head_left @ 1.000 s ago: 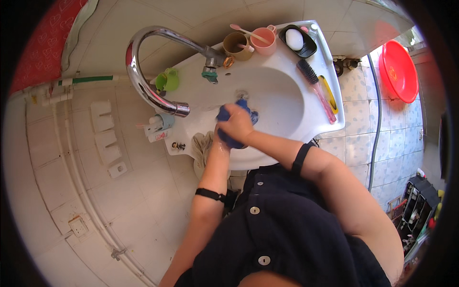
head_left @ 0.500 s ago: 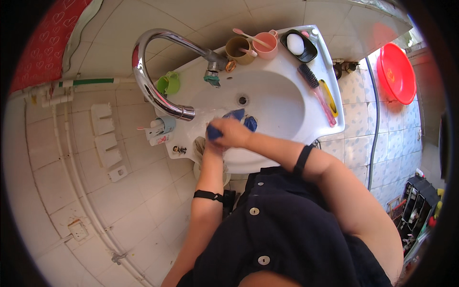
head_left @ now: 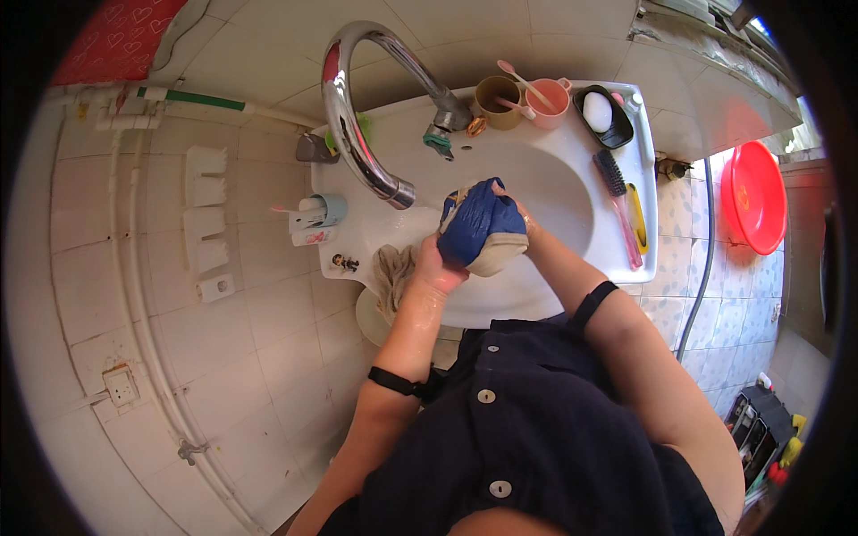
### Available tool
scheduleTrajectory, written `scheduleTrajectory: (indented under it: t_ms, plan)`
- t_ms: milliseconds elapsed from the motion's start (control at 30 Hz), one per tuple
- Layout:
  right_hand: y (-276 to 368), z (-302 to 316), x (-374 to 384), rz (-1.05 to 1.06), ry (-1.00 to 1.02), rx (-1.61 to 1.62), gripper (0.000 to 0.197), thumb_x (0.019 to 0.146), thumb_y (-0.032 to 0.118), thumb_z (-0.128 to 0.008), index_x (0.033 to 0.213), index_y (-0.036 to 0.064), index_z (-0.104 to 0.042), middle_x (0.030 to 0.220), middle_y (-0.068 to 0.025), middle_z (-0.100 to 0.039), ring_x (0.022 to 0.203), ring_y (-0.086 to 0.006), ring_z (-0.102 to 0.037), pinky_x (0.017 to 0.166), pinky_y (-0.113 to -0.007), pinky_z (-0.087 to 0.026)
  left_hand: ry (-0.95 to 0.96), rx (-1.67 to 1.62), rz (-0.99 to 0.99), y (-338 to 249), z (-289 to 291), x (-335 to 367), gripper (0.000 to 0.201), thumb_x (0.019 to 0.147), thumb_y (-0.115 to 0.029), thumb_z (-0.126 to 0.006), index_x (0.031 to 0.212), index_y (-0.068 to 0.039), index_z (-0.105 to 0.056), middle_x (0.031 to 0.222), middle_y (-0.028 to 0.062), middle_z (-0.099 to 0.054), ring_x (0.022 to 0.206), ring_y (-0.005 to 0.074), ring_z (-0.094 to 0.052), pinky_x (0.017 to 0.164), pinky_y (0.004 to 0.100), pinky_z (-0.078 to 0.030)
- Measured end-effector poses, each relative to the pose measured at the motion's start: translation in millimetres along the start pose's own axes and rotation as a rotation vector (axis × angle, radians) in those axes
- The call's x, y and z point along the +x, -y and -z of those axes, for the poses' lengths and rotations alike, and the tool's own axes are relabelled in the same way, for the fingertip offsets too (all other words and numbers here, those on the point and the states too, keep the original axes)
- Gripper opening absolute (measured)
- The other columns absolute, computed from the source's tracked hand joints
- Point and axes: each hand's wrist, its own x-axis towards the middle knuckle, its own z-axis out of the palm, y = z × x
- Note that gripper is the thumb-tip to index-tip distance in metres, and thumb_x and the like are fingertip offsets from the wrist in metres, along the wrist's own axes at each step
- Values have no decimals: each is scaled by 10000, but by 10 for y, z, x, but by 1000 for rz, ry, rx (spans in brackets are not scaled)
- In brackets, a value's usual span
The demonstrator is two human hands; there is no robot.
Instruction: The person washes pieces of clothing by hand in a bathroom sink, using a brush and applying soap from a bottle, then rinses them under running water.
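Above the basin I hold a wet, bunched blue cloth with a beige edge (head_left: pixel 483 225) between both hands. My left hand (head_left: pixel 436 270) is closed on its lower left side. At its upper right my right hand (head_left: pixel 522 207) grips it, with most of those fingers hidden behind the fabric. The white sink (head_left: pixel 572 183) lies beneath. A curved chrome faucet (head_left: pixel 344 116) arches over the left of the basin, its spout end just left of the cloth. Beside my left wrist, a greyish-beige cloth (head_left: pixel 391 272) drapes over the sink's front edge.
Along the back rim stand a brown cup (head_left: pixel 497 109), a pink cup (head_left: pixel 552 100) and a black soap dish (head_left: pixel 617 134). A hairbrush (head_left: pixel 618 192) lies on the right rim. A light-blue cup (head_left: pixel 331 211) and a small figurine (head_left: pixel 344 263) sit at left. A red basin (head_left: pixel 753 198) is farther right.
The blue cloth has come up out of the basin and is now bunched between my hands. My right hand has moved right, away from my left wrist. The view has shifted slightly.
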Motion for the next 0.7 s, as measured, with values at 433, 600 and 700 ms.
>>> scheduleTrajectory:
  t_ms: [433, 600, 700]
  plan:
    - [-395, -776, -215, 401, -53, -750, 381, 707, 157, -716, 1018, 6, -557, 859, -56, -609, 765, -145, -587, 719, -287, -484, 232, -104, 51, -66, 416, -1, 774, 787, -635, -482, 1336, -106, -345, 1313, 171, -391, 1187, 382, -412, 937, 607, -333]
    - [-657, -668, -337, 803, -95, -1105, 501, 662, 126, -726, 1095, 69, -479, 988, -78, -523, 895, -148, -511, 822, -293, -427, 210, 232, -418, -9, 193, -11, 436, 851, -323, -576, 1174, -40, -499, 1109, 78, -566, 979, 222, -586, 839, 324, -497]
    - [-586, -710, -362, 910, -272, -963, 409, 724, 170, -679, 1071, 56, -496, 954, -73, -537, 880, -146, -516, 810, -292, -434, 88, 166, -404, -110, 26, -40, 370, 855, -215, -552, 1167, -23, -502, 1095, 90, -571, 963, 215, -585, 856, 352, -493]
